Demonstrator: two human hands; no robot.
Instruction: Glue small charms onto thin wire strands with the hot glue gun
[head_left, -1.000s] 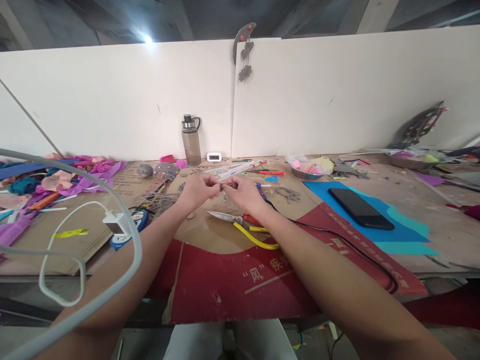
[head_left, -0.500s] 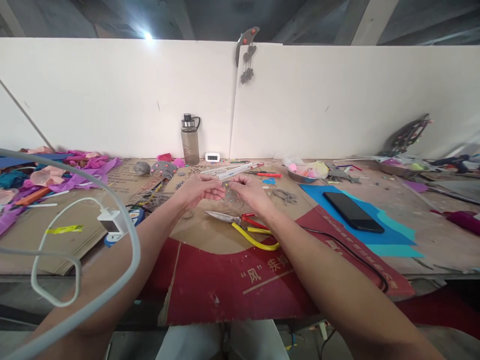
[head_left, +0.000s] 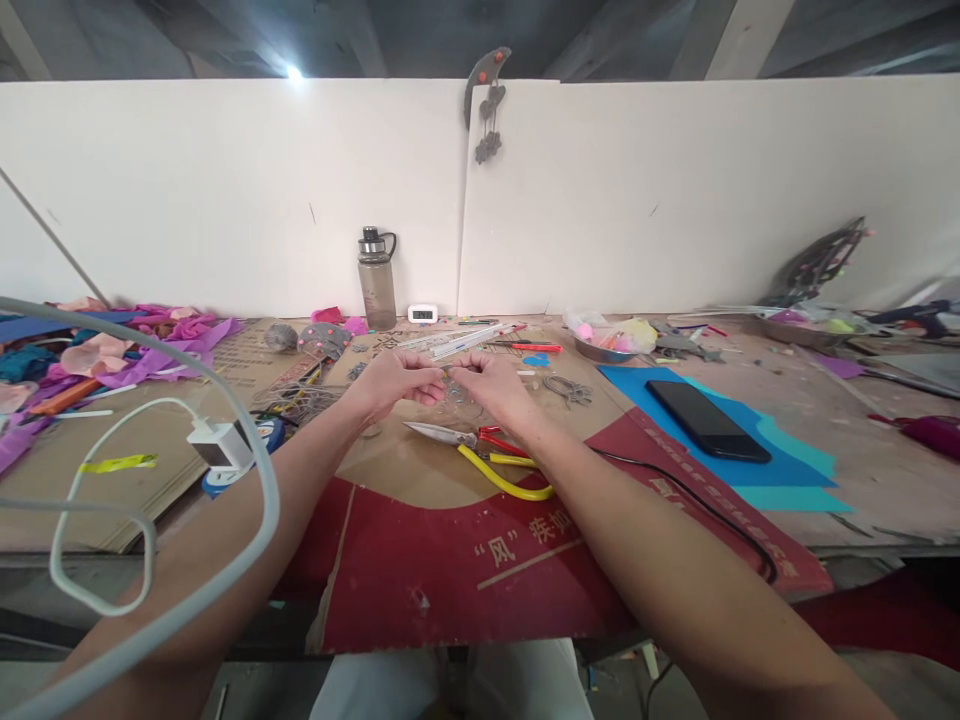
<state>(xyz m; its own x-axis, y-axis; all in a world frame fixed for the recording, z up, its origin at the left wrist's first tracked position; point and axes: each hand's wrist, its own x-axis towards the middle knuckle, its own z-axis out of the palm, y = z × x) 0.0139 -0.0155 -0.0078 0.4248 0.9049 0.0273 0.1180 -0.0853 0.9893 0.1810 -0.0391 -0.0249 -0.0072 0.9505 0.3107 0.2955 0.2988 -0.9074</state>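
Over the brown and red cardboard (head_left: 420, 570), my left hand (head_left: 397, 385) and my right hand (head_left: 489, 385) meet fingertip to fingertip. Both are closed in a pinch; whatever lies between the fingers is too small to name. Just below them lies a pair of scissors (head_left: 504, 482) with yellow and red handles, blades pointing left. Beyond the fingers are clear-looking rulers or strips (head_left: 469, 342) and a red pen-like tool (head_left: 536, 347). A small bundle of grey cord (head_left: 568, 390) rests right of my right hand, and a tangle of grey cord (head_left: 304, 400) left of my left hand.
A water bottle (head_left: 376, 280) and a small digital clock (head_left: 423, 314) stand by the white panel. To the right, a black phone (head_left: 706, 420) lies on blue sheets (head_left: 795, 470). White cable (head_left: 266, 500) loops across the left foreground near a charger plug (head_left: 221, 445). Coloured scraps (head_left: 105, 350) pile at far left.
The view has shifted slightly. My hands stay pinched together in nearly the same place, and nothing on the table has visibly been moved.
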